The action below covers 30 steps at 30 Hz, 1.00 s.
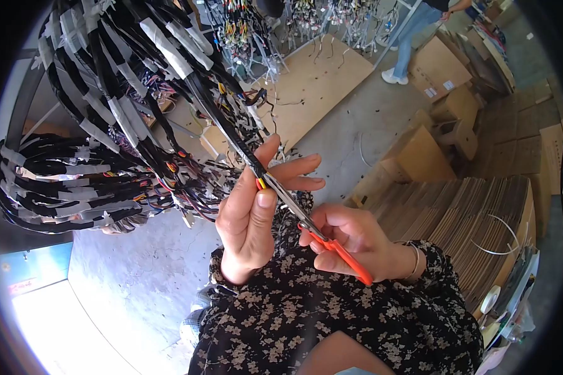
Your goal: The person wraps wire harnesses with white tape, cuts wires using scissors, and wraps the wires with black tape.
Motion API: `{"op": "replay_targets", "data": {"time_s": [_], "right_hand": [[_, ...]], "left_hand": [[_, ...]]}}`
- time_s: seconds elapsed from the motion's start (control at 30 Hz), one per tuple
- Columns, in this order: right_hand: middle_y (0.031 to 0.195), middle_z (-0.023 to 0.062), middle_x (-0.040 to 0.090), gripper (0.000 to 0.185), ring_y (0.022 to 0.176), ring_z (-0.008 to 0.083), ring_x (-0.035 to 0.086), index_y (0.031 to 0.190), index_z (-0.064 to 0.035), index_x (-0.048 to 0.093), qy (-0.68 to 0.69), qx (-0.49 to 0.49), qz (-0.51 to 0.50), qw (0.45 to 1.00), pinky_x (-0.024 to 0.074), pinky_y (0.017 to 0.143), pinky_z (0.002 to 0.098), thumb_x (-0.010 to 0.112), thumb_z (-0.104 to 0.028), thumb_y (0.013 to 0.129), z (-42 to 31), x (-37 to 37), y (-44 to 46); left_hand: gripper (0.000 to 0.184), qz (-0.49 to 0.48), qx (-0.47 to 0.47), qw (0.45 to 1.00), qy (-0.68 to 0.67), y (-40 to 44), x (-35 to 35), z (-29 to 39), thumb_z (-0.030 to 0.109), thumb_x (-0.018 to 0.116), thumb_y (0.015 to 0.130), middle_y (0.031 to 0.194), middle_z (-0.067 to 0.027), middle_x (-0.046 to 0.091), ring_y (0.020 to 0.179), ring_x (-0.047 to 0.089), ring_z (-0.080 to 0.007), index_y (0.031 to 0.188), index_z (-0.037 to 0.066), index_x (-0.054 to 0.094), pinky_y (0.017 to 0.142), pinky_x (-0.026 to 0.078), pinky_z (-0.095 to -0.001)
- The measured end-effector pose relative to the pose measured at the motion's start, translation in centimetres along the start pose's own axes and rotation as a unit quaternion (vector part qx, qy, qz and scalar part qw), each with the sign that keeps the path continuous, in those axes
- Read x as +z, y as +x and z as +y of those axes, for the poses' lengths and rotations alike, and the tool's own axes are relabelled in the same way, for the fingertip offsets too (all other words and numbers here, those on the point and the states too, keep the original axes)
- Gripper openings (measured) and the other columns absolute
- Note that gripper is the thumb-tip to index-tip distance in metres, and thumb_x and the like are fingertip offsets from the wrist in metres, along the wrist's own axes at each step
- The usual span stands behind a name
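Observation:
My left hand (247,228) pinches a black-wrapped wire harness (222,125) between thumb and index finger, its other fingers stretched out. Yellow and red wires show at the harness's end by the thumb. My right hand (363,240) is closed on a pair of scissors (350,261) with orange-red handles. Their metal blades point up and left along the harness end, reaching the left hand's fingertips. I cannot tell whether the blades touch the wires. The held harness runs up to the upper left beside a thick hanging bunch of taped harnesses (116,94).
More harnesses (75,187) hang at the left. A wooden board (325,81) lies beyond my hands, with coloured wire bundles (244,28) above it. Stacked flat cardboard (456,219) and cardboard boxes (441,69) stand at the right. A person in jeans (413,37) is at the top right.

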State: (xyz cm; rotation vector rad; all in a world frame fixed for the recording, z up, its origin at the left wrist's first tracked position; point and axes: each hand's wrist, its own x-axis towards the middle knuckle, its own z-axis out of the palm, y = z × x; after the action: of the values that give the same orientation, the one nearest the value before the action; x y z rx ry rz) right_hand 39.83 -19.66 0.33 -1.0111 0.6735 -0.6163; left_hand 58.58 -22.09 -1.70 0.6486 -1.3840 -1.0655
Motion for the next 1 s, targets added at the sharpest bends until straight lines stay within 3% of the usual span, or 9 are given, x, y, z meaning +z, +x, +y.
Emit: {"op": "replay_targets", "data": {"time_s": [0.13,0.23,0.33,0.63,0.83,0.93,1.0], "right_hand": [[0.092,0.0017,0.052,0.043,0.079,0.0058,0.048,0.109,0.0029,0.054,-0.012,-0.005,-0.014,1.000,0.0436,0.069,0.0213,0.075,-0.028,0.089,1.0,-0.3,0.5],[0.083,-0.0008,0.059,0.027,0.074,0.0037,0.054,0.097,-0.0011,0.056,-0.009,-0.040,0.014,0.999,0.0427,0.063,0.0216,0.075,-0.019,0.090,1.3,0.0,1.0],[0.082,-0.0009,0.059,0.027,0.071,0.0030,0.052,0.095,-0.0009,0.056,0.041,-0.024,0.042,0.998,0.0410,0.060,0.0207,0.075,-0.020,0.090,0.8,0.9,1.3],[0.060,-0.0037,0.052,0.030,0.054,0.0014,0.045,0.076,-0.0023,0.057,-0.086,-0.078,0.077,0.990,0.0338,0.049,0.0205,0.077,-0.022,0.088,1.7,0.7,2.1],[0.056,-0.0035,0.050,0.033,0.052,0.0016,0.046,0.074,-0.0022,0.056,-0.002,-0.025,0.081,0.996,0.0336,0.047,0.0209,0.078,-0.023,0.087,0.7,0.6,2.2],[0.059,-0.0022,0.054,0.032,0.055,0.0015,0.050,0.075,-0.0027,0.056,-0.006,-0.062,0.059,0.996,0.0363,0.048,0.0202,0.080,-0.021,0.084,-1.1,0.0,2.3],[0.069,0.0004,0.061,0.029,0.060,0.0022,0.054,0.079,-0.0030,0.058,-0.150,-0.164,0.115,0.968,0.0398,0.051,0.0188,0.082,-0.018,0.081,-1.9,-0.7,2.2]], "left_hand": [[0.046,0.003,0.009,1.000,0.014,-0.1,0.0,-0.2,0.013,0.034,0.107,0.120,-0.0328,0.061,0.094,0.070,-0.0327,0.145,-0.012,0.029,0.082,0.057,-0.0351],[0.046,-0.008,-0.001,0.999,0.032,-0.1,-0.2,0.2,0.014,0.033,0.107,0.119,-0.0325,0.062,0.090,0.071,-0.0307,0.145,-0.012,0.029,0.078,0.058,-0.0335],[0.046,0.008,-0.010,1.000,0.019,-0.3,-0.2,0.1,0.015,0.033,0.107,0.118,-0.0319,0.062,0.089,0.071,-0.0294,0.144,-0.013,0.029,0.077,0.059,-0.0330],[0.042,0.024,-0.009,0.999,-0.025,-0.8,-0.1,-0.6,0.013,0.033,0.107,0.122,-0.0322,0.059,0.094,0.070,-0.0325,0.141,-0.011,0.034,0.078,0.060,-0.0357],[0.043,0.029,-0.046,0.998,-0.026,-0.9,-0.1,0.2,0.013,0.034,0.107,0.123,-0.0279,0.062,0.107,0.066,-0.0330,0.141,-0.013,0.034,0.091,0.055,-0.0385],[0.043,0.043,-0.041,0.998,-0.012,-0.9,-0.3,-0.2,0.013,0.036,0.107,0.118,-0.0243,0.066,0.110,0.065,-0.0303,0.140,-0.015,0.035,0.099,0.049,-0.0382],[0.041,0.046,-0.039,0.997,0.057,-0.5,-0.5,0.2,0.014,0.037,0.107,0.113,-0.0220,0.068,0.110,0.064,-0.0266,0.136,-0.015,0.040,0.101,0.045,-0.0367]]}}
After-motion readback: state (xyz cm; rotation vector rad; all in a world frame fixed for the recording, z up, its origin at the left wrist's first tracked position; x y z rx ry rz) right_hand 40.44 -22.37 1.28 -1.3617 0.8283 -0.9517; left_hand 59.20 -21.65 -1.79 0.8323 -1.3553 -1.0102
